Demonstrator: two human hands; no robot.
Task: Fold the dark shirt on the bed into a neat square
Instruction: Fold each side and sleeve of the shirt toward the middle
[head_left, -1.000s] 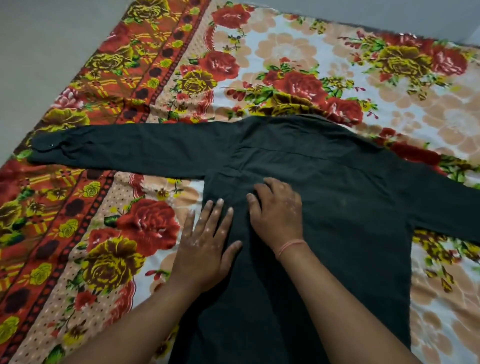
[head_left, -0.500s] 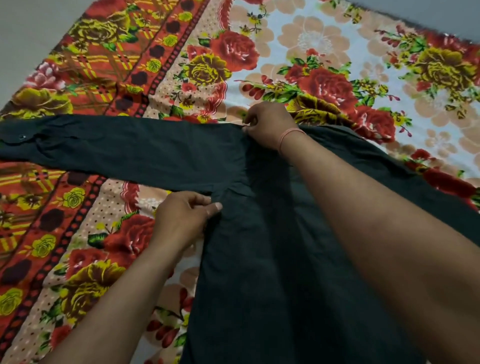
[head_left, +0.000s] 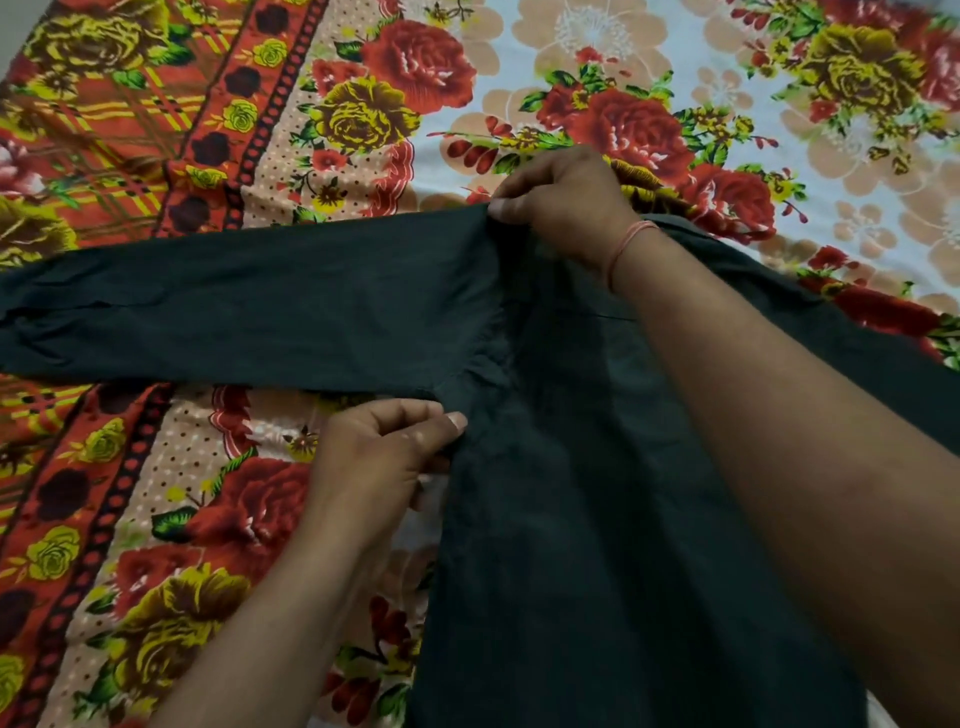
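The dark shirt (head_left: 597, 493) lies flat on the bed (head_left: 519, 78); right hand (head_left: 563, 205) pinches its shoulder, left hand (head_left: 387, 457) its armpit; the sleeve (head_left: 249, 312) runs long toward frame left.

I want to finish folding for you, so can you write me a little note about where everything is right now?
Left hand: pinching the dark shirt at the side seam just under the armpit.
Right hand: pinching the same side at the shoulder, near the collar edge.
Shirt: lies spread flat on the flowered bedsheet; the long sleeve stretches straight out to the left.
Done: shirt laid out, both hands gripping for the first side fold.
Left: no fold is made yet. Likely next, bring this side and its sleeve over the middle, do the other side, then fold the length into a square.
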